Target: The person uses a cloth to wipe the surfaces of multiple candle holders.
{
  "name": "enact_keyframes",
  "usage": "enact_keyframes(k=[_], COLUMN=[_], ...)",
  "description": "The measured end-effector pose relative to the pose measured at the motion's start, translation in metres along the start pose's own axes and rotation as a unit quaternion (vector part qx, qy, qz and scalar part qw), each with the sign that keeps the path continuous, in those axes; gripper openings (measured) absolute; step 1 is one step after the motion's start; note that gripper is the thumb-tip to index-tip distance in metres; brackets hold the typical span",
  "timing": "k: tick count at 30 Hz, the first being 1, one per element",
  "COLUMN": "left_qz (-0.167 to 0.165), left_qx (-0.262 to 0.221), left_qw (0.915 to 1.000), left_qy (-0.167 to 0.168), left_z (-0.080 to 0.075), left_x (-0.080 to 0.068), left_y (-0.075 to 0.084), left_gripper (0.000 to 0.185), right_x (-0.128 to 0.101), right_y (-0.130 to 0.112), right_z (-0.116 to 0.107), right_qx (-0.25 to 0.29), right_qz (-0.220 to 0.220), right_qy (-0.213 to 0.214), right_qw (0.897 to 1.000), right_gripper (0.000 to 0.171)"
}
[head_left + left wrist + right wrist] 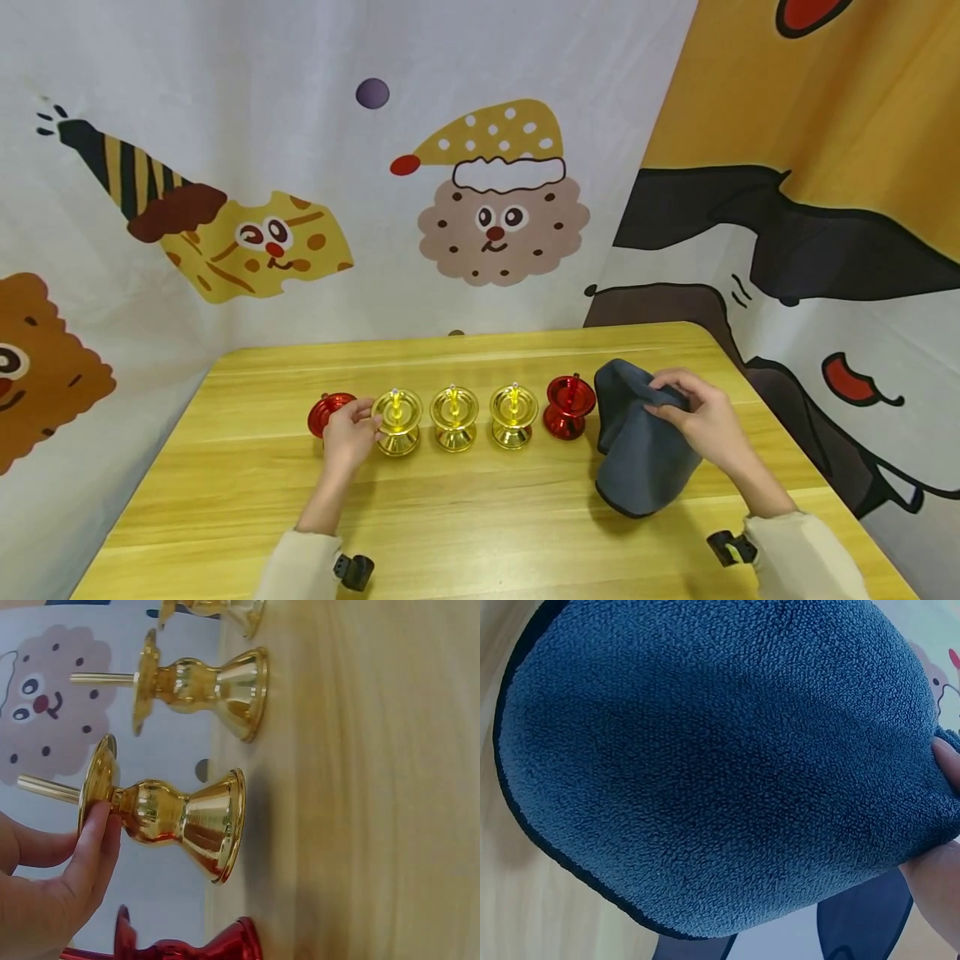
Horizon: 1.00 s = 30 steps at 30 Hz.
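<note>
My left hand (349,437) pinches the dish rim of the leftmost gold candlestick (154,814) between thumb and fingers. In the left wrist view this candlestick leans a little compared with the gold one beside it, its flared base close over the table. With thumb and fingertips, my right hand (708,421) grips a grey-blue towel (648,467) by its top. The towel hangs in folds at the right of the row, its dark-edged lower end near the tabletop. Terry pile fills most of the right wrist view.
Two more gold candlesticks, a middle one (455,433) and another (513,432), continue the row on the wooden table (450,533). A red candlestick (566,417) stands beside the towel; another red one (321,414) is partly behind my left hand. A printed curtain (300,108) hangs behind.
</note>
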<state>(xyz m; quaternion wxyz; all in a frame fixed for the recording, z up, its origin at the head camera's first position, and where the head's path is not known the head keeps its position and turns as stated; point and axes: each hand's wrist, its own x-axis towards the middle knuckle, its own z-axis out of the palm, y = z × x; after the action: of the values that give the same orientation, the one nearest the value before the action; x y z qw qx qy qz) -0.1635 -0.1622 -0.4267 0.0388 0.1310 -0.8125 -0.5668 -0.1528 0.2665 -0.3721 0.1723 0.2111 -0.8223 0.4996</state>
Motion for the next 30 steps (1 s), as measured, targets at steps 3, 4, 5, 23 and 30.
enact_keyframes(k=[3, 4, 5, 23, 30], left_qz=[0.003, 0.003, 0.004, 0.036, 0.045], left_qx=[0.009, 0.013, 0.017, 0.078, 0.089], left_qw=[0.9999, 0.9998, 0.9997, 0.9960, 0.9948], left_qy=[0.010, 0.013, 0.016, 0.026, 0.021], left_z=[0.002, 0.002, 0.003, 0.005, 0.005], left_x=[0.000, 0.000, 0.001, 0.001, 0.000], left_y=[-0.004, -0.005, -0.006, -0.010, -0.011], left_gripper=[0.032, 0.032, 0.032, 0.038, 0.039], right_x=[-0.001, -0.001, -0.002, -0.005, -0.006], right_y=[0.001, 0.002, 0.003, 0.013, 0.012], right_z=[-0.003, -0.003, -0.004, -0.002, -0.001], right_qx=[-0.012, -0.017, -0.021, -0.023, -0.041], right_qz=[0.008, 0.011, 0.014, 0.052, 0.056], right_qy=[-0.003, -0.005, -0.006, -0.029, -0.033], right_qw=[1.000, 1.000, 1.000, 0.998, 0.997], right_gripper=[0.031, 0.032, 0.032, 0.030, 0.028])
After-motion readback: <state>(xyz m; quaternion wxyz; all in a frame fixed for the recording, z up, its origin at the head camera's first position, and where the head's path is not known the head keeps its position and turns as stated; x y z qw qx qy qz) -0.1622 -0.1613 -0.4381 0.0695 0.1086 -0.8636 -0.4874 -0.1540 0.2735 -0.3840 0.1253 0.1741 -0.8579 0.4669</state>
